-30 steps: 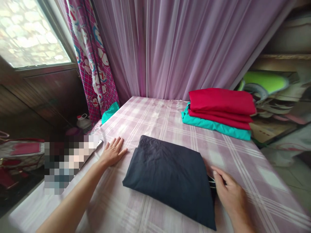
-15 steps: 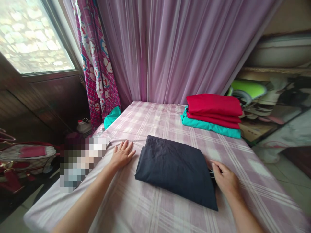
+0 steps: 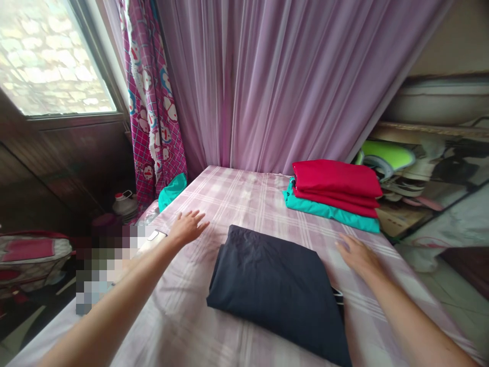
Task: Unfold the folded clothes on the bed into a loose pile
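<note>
We take the red-and-teal stack as our mark. On our side of it, and to its left, the dark folded cloth lies flat on the checked cover. Our left hand is farther left of the stack than the cloth is, so from those fingers the cloth lies to the right and toward us. Our right hand is just on our side of the stack, and from there the cloth lies to the left and toward us. Its long axis runs crosswise, the right end slanting closer to us and away from the stack. Both sets of fingertips are near its far corners, and we cannot safely call either hand the nearer.

The fingers of both hands are spread and loose, with nothing in them and apart from the cloth; whether they touch the cover we cannot tell.

The cloth looks navy, almost black, folded into a thick, flat packet with layers showing along its left edge. Fine creases gather toward the far left, while the middle is smoother. At its right edge two thin white lines show; what they belong to we cannot make out.
</note>
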A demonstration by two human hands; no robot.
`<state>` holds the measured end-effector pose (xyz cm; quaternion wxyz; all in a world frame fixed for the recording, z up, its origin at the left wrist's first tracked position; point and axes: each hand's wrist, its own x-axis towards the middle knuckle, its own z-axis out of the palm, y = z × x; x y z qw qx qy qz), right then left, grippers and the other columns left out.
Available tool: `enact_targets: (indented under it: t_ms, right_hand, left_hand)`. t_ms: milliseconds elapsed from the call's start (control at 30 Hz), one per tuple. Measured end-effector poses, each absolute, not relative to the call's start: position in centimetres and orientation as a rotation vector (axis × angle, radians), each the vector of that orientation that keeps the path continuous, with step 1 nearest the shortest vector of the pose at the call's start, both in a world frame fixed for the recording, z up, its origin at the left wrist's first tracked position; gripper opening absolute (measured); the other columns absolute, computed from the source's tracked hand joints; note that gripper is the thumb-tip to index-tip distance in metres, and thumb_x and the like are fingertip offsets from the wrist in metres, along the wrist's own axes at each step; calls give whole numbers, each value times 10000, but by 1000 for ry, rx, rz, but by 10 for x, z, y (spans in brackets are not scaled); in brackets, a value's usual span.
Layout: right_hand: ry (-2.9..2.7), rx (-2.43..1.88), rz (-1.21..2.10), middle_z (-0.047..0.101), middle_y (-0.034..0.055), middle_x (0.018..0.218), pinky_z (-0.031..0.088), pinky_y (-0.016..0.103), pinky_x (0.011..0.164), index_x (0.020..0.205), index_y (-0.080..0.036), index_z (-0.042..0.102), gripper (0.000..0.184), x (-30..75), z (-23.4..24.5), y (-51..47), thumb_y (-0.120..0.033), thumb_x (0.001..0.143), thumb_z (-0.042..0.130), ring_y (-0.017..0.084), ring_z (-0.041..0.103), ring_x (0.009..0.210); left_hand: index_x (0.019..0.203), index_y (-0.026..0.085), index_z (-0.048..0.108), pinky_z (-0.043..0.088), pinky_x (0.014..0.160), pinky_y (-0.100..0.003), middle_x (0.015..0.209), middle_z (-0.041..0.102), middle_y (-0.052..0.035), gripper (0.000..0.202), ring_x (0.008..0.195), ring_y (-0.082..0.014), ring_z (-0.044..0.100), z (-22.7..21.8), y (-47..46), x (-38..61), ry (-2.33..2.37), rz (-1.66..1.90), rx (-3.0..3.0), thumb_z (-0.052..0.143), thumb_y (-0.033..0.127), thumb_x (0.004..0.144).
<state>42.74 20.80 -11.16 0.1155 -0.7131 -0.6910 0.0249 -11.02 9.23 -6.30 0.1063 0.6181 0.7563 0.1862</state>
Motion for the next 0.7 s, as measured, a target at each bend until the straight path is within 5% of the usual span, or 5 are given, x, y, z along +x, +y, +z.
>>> enact_targets:
  t_ms: [200, 367, 533, 700]
  right_hand:
    - [-1970, -2219, 56, 415, 216, 1530, 374, 611, 1030, 1458, -198, 510, 639, 411, -114, 244, -529, 944, 324, 410, 423, 1368]
    - [-1945, -2387, 83, 327, 140, 1597, 291, 686, 1053, 1508, -287, 424, 669, 397, -121, 253, -592, 942, 240, 380, 296, 1448]
    - [-1954, -2441, 102, 275, 108, 1624, 269, 651, 1091, 1541, -297, 354, 685, 392, -118, 257, -602, 950, 191, 343, 251, 1472]
    - [-2035, -2336, 121, 360, 143, 1580, 287, 635, 1093, 1489, -256, 455, 628, 398, -110, 250, -537, 960, 266, 346, 335, 1433]
  left_hand:
    - [1401, 314, 537, 27, 1119, -732, 1606, 318, -156, 685, 1488, -442, 187, -65, 190, -110, 2357, 467, 1562, 570, 645, 803]
    - [1447, 319, 483, -24, 1046, -813, 1640, 218, -172, 828, 1491, -489, 84, -94, 216, -115, 2398, 409, 1533, 514, 773, 754]
    - [1429, 291, 497, 14, 1036, -824, 1621, 250, -205, 872, 1480, -513, 97, -100, 226, -119, 2393, 458, 1579, 518, 808, 727]
    - [1455, 236, 462, 77, 1124, -727, 1586, 338, -207, 722, 1483, -430, 217, -96, 200, -120, 2364, 477, 1707, 494, 633, 853]
